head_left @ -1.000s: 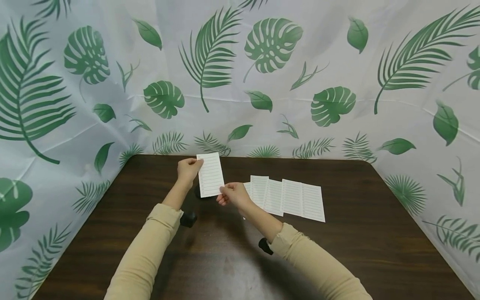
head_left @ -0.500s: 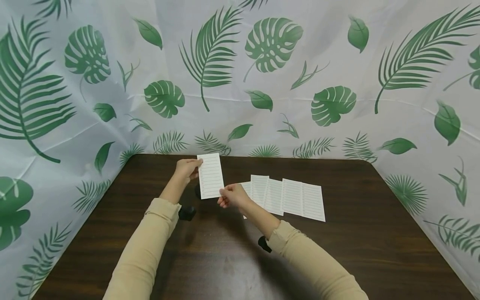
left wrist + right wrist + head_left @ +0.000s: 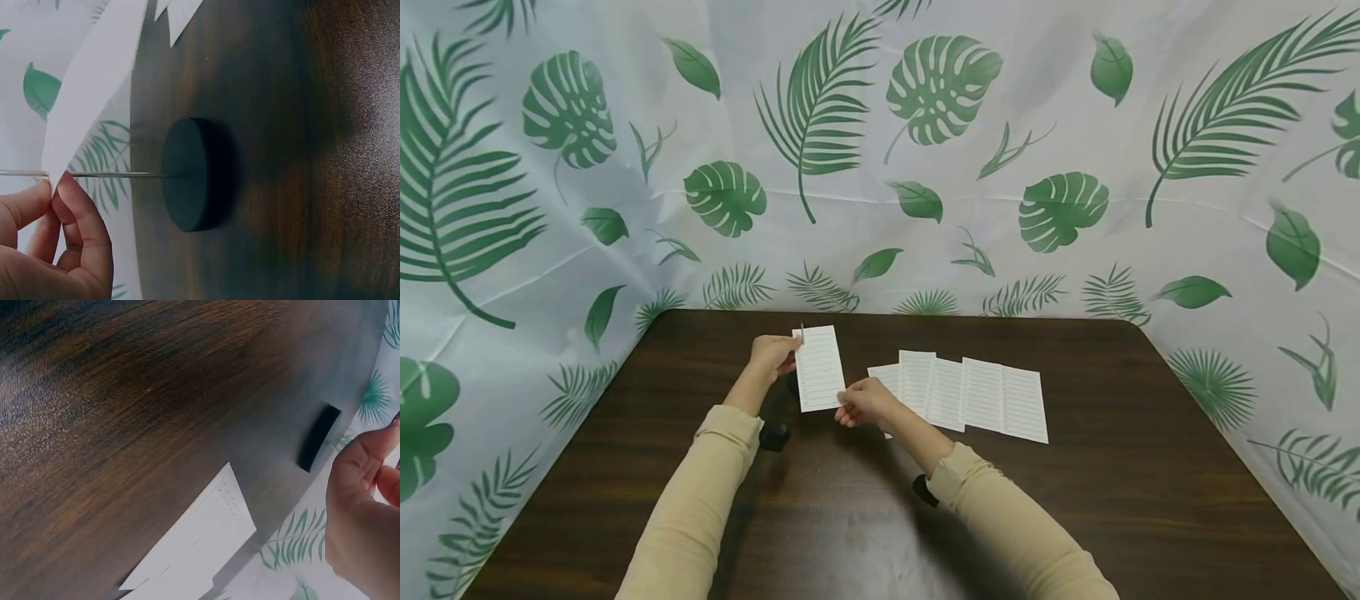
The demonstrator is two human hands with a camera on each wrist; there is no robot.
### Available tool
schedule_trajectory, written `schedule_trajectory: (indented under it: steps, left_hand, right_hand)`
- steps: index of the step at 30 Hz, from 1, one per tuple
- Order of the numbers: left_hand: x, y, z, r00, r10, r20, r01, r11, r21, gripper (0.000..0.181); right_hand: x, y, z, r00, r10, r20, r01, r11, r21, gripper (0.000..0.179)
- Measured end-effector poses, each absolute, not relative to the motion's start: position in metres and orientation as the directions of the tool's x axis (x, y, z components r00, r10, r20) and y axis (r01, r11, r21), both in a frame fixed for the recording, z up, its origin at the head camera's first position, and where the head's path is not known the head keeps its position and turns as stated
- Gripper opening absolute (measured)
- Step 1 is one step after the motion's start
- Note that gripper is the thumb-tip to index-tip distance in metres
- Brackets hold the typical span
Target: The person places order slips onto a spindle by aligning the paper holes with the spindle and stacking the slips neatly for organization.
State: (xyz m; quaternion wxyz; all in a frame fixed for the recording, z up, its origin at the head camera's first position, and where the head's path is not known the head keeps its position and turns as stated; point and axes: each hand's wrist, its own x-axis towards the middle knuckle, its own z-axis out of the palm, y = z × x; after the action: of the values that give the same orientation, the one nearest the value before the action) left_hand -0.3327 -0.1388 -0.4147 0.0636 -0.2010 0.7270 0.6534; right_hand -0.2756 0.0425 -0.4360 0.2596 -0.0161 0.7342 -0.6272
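Observation:
A lined white paper slip [image 3: 820, 371] is pinched at its upper left by my left hand [image 3: 771, 358] and at its lower right corner by my right hand [image 3: 867, 402]. In the left wrist view, the thin metal rod [image 3: 119, 175] of a bill spike passes through the slip's corner beside my thumb and fingertips. Its round black base [image 3: 187, 178] rests on the table below. In the right wrist view my right hand [image 3: 362, 500] is partly cut off, so its grip on the slip is out of frame.
Several lined slips [image 3: 985, 396] lie overlapping on the dark wooden table [image 3: 1120, 483], right of my hands. A leaf-patterned white sheet [image 3: 850, 192] hangs behind the table and along its sides. Black wrist devices [image 3: 775, 435] hang under both forearms.
Both hands have lowered the slip slightly. The tip of the spike now shows in front of its upper left corner. The slips on the table have stayed put.

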Motion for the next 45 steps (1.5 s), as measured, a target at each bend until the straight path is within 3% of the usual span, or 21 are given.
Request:
schedule_trajectory:
  steps: [11,16,22,31,45]
  left_hand:
    - [-0.335,-0.144,-0.430,-0.908,-0.254,-0.334,-0.362,0.070,0.930,0.033]
    - [-0.336,-0.144,-0.441,-0.904,-0.301,-0.305,-0.370,0.192,0.909,0.028]
    - [-0.338,-0.141,-0.450,-0.910,-0.310,-0.275,-0.373,0.322,0.870,0.026]
    - [-0.331,-0.138,-0.456,-0.920,-0.335,-0.203,-0.365,0.547,0.754,0.024]
    - [-0.329,-0.133,-0.463,-0.911,-0.376,-0.167,-0.371,0.578,0.726,0.019]
  right_hand:
    - [-0.278,0.045,-0.447,-0.828,-0.364,-0.426,0.336,0.287,-0.897,0.016]
    - [-0.276,0.046,-0.455,-0.826,-0.395,-0.403,0.263,0.363,-0.894,0.028]
    - [-0.273,0.047,-0.459,-0.849,-0.396,-0.350,0.128,0.488,-0.863,0.029]
    - [-0.273,0.046,-0.463,-0.842,-0.403,-0.359,0.112,0.520,-0.846,0.026]
    - [-0.274,0.043,-0.462,-0.829,-0.419,-0.371,0.033,0.626,-0.779,0.031]
